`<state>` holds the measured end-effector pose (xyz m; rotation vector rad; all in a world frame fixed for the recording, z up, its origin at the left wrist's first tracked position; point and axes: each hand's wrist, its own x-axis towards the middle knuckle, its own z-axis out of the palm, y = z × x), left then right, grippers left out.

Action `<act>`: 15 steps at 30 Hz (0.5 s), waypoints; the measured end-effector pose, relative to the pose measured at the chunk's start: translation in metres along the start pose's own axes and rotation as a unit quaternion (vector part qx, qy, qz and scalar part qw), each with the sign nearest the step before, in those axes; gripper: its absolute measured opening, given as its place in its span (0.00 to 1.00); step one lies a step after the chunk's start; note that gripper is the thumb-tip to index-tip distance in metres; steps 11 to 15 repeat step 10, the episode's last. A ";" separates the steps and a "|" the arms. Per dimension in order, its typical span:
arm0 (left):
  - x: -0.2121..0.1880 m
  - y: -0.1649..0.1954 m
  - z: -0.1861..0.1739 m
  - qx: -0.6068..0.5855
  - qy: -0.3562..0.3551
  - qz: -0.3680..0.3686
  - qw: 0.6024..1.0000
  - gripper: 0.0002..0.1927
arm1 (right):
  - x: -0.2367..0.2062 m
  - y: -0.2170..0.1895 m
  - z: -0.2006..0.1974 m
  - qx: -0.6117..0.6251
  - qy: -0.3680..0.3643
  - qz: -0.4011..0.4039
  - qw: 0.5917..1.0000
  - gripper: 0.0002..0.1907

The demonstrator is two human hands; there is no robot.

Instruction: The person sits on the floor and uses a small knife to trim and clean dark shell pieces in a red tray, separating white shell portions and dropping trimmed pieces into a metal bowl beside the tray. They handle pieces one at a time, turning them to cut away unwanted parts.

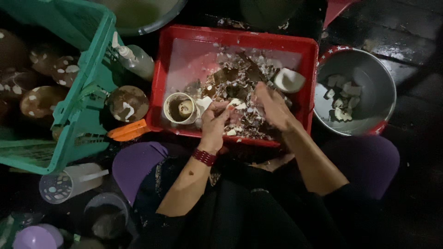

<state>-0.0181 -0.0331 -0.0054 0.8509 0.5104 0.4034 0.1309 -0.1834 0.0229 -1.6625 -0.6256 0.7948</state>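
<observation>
A red plastic tray (237, 36) holds a heap of brown shell scraps and white coconut bits (240, 76). My left hand (213, 123), with a red band on the wrist, pinches a small white coconut piece (237, 103) over the tray's front. My right hand (273, 107) is curled close against the same piece; what its fingers hold is hidden. A cut coconut half (181, 109) sits just left of my left hand. A larger white peeled piece (289, 79) lies behind my right hand.
A metal bowl (374, 78) right of the tray holds white coconut pieces (342, 99). A green crate (85, 87) of brown coconuts (39, 99) stands left. Between them are a loose coconut (128, 103), a pump bottle (137, 60) and an orange-handled tool (127, 131). A plastic cup (69, 184) stands by my knee.
</observation>
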 end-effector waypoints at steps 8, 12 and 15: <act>0.000 -0.013 0.014 0.307 -0.048 0.116 0.943 0.08 | -0.007 -0.025 -0.008 -0.120 0.011 0.111 0.986 0.28; 0.008 -0.003 0.015 0.445 -0.019 0.108 0.889 0.11 | -0.013 -0.029 -0.035 -0.130 0.011 0.151 0.980 0.26; 0.008 -0.003 0.015 0.445 -0.019 0.108 0.889 0.11 | -0.013 -0.029 -0.035 -0.130 0.011 0.151 0.980 0.26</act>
